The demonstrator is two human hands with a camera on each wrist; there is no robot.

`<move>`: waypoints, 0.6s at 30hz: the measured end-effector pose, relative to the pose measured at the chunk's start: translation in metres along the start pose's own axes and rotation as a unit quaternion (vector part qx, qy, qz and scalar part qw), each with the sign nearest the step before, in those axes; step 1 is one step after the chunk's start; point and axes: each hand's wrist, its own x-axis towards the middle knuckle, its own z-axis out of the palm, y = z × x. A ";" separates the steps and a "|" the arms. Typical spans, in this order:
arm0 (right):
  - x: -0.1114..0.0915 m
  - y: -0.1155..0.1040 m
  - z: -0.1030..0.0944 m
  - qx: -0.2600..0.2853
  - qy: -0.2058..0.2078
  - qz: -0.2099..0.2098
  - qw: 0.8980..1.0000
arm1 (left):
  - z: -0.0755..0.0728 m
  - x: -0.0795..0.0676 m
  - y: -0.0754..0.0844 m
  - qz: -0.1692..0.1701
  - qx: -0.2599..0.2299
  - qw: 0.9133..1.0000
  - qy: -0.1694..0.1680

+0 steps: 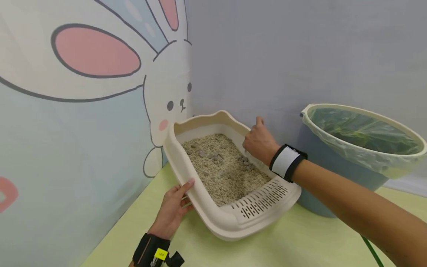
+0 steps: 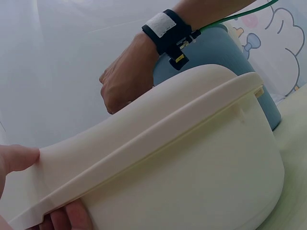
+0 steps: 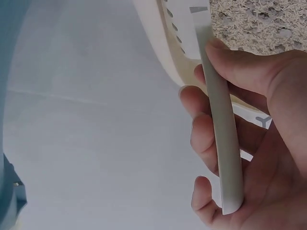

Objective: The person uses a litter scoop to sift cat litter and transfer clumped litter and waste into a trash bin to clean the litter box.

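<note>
A yellow-green surface [image 1: 300, 237] fills the lower frame. Lower left, the left hand [image 1: 171, 209] grips the rim of the litter tray [image 1: 185, 163] at centre; right of centre, the right hand [image 1: 261, 142] holds a pale handle [image 3: 223, 124]. A lined blue bin [image 1: 317, 200] stands right; a rabbit mural [image 1: 96, 52] covers the upper left.

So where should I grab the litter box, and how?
Probably the left rim of the litter box, from the left: it faces away from the blue bin, and its lip juts out, leaving an edge to hook under. The left hand grips there.
</note>
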 end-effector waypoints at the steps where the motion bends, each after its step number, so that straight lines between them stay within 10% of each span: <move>1: 0.001 -0.001 0.001 -0.004 -0.007 0.003 1.000 | 0.001 0.000 0.000 -0.001 0.002 1.000 0.000; 18: 0.016 0.009 0.038 0.075 0.012 -0.006 0.997 | 0.005 -0.001 -0.001 0.001 0.005 1.000 0.012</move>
